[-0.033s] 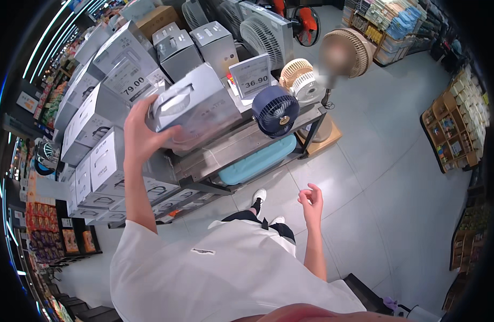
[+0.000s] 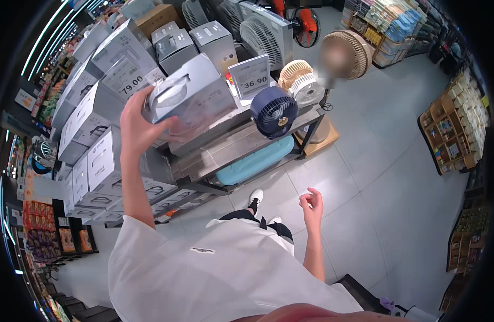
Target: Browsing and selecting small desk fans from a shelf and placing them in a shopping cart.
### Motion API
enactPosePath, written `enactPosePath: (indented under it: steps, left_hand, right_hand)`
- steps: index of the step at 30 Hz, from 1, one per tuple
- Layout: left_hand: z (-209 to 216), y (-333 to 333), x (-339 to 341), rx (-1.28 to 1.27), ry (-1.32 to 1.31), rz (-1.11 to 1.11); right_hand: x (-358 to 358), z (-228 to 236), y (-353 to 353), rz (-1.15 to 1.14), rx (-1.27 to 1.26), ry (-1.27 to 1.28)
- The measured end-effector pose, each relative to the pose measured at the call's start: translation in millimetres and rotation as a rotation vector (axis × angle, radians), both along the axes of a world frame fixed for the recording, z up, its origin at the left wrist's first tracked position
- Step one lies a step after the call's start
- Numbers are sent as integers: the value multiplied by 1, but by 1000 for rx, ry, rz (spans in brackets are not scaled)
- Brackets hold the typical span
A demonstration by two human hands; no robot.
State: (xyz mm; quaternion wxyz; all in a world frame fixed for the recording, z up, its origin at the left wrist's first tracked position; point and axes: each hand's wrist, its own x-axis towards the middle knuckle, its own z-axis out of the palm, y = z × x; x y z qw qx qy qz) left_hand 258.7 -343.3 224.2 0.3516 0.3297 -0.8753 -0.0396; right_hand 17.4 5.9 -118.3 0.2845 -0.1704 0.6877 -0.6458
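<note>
My left hand [image 2: 138, 124] grips the near left end of a grey-white cardboard box [image 2: 201, 88], thumb on the near side and fingers over the top edge. The box is tilted and its near side is smeared by motion. Just below it runs the front ledge of a metal display stand [image 2: 220, 153]. To the right of the box stand a price sign [image 2: 249, 79] and a small navy desk fan [image 2: 274, 111]. My right hand [image 2: 312, 206] hangs over the floor with loosely curled fingers and nothing in it.
Stacked grey boxes [image 2: 97, 166] fill the left. A beige fan [image 2: 295, 71] and a white fan [image 2: 308, 88] stand beyond the navy one. A tall beige fan [image 2: 354, 53] is farther right. A teal item [image 2: 255, 163] lies on the lower shelf.
The box and my left hand have shifted slightly up and away in the picture. My right hand stays almost where it was.
</note>
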Motion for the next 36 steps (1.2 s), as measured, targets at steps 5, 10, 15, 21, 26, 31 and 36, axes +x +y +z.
enactPosePath:
  steps: [5, 10, 15, 21, 26, 31, 36]
  left_hand:
    - [3, -76, -9, -71, 133, 105]
    - [-6, -171, -18, -47, -14, 127]
    - [-33, -233, -49, -128, -244, 136]
    - [-84, -261, -83, -181, -517, 70]
    - [-125, -277, -78, -206, -551, 43]
    - [-147, -284, -72, -200, -443, 80]
    - [-151, -286, -80, -202, -381, 80]
  right_hand:
    - [9, 34, 44, -117, 260, 172]
    - [18, 35, 52, -208, 353, 216]
    - [35, 40, 48, -243, 367, 192]
    - [54, 32, 50, -311, 353, 193]
    - [67, 23, 34, -331, 357, 135]
    - [63, 8, 16, -256, 394, 118]
    - [63, -2, -6, -221, 431, 176]
